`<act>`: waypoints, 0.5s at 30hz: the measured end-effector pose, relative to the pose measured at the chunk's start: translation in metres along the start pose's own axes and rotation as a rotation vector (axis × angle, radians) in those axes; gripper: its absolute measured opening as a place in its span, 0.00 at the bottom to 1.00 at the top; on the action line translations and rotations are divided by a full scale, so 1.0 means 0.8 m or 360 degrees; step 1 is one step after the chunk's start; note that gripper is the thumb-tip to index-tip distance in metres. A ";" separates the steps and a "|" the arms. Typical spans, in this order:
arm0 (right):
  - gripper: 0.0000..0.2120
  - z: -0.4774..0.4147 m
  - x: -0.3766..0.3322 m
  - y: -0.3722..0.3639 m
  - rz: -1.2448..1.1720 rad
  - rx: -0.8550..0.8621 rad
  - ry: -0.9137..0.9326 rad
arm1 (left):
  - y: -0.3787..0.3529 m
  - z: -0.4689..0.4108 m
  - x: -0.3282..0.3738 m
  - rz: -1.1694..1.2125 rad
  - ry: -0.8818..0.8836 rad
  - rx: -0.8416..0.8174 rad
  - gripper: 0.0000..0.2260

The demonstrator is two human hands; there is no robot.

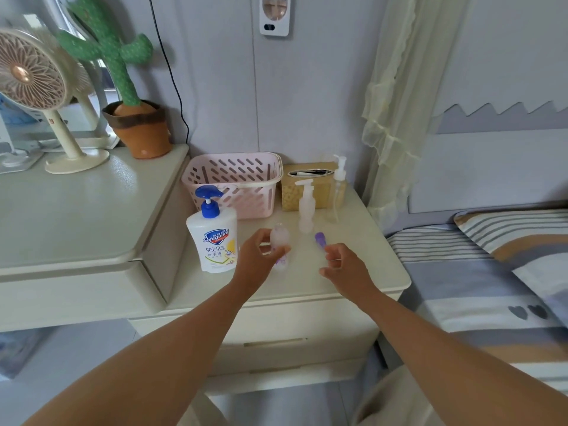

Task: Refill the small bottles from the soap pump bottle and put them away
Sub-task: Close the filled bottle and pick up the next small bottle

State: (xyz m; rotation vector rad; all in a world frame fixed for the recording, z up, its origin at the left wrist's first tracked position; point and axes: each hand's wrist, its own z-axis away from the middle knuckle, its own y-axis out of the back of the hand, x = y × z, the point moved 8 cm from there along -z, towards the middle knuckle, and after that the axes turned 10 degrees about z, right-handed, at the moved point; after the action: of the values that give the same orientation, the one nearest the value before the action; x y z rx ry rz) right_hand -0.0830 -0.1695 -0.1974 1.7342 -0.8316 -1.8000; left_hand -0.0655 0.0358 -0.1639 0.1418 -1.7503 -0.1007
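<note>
Small frosted bottle (279,238): upright, just right of the soap pump bottle (212,241) and not touching it. Whether its base rests on the tabletop (307,287) cannot be told.

The left hand (255,261) grasps it, fingers and thumb curled round the body, forearm reaching in from the lower left. The right hand (344,265), further right of the soap pump bottle, pinches the lower end of a purple cap (319,238) — held apart from the small bottle.

Behind and right of the soap pump bottle stand a frosted pump bottle (306,207) and a clear pump bottle (338,189); a pink basket (233,179) sits directly behind it.

Bare surface runs from the soap pump bottle to the front edge. A taller dresser (76,216) flanks its left — a bed (461,272) lies beyond the right edge.
</note>
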 end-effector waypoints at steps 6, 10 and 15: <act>0.20 -0.007 0.016 0.002 -0.0034 0.0156 0.0022 | -0.009 0.004 -0.034 0.0163 0.0146 -0.0145 0.10; 0.18 -0.013 0.013 0.003 0.0049 0.0246 0.0129 | -0.007 0.005 -0.047 0.0215 0.0142 -0.0147 0.11; 0.20 -0.029 0.004 0.000 0.0248 0.0293 0.0306 | -0.009 0.005 -0.046 0.0226 0.0110 -0.0167 0.11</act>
State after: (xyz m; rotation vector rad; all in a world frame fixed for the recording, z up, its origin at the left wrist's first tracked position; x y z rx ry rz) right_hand -0.0599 -0.1737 -0.1995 1.8653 -1.0459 -1.4690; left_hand -0.0629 0.0343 -0.2017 -0.0550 -1.6765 -0.0828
